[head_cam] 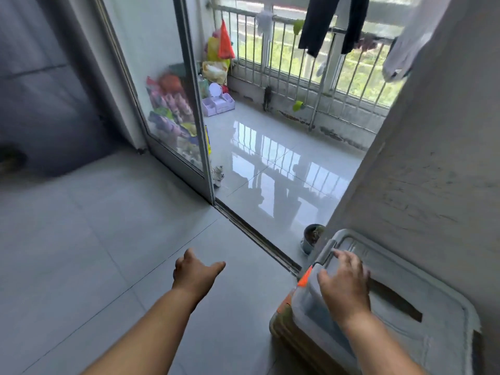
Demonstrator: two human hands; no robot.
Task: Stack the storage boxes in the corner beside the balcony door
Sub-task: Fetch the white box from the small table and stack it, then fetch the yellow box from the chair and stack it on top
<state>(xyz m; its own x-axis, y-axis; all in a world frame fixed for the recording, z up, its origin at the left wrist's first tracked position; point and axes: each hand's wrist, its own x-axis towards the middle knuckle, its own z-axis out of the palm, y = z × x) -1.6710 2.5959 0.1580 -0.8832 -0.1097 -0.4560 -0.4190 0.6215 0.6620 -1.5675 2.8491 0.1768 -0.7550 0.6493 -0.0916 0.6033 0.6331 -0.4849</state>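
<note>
My right hand (345, 282) rests open on the top storage box (392, 301), stacked on an orange-trimmed box (284, 318) against the wall (433, 158) by the balcony door (173, 109); left hand (196, 272) free, half-curled (stack looks placed, maybe final nudge left).

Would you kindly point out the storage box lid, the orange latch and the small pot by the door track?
storage box lid (400, 301): head view, flat top.
orange latch (305, 277): head view, its middle.
small pot (311, 238): head view, side wall.
</note>
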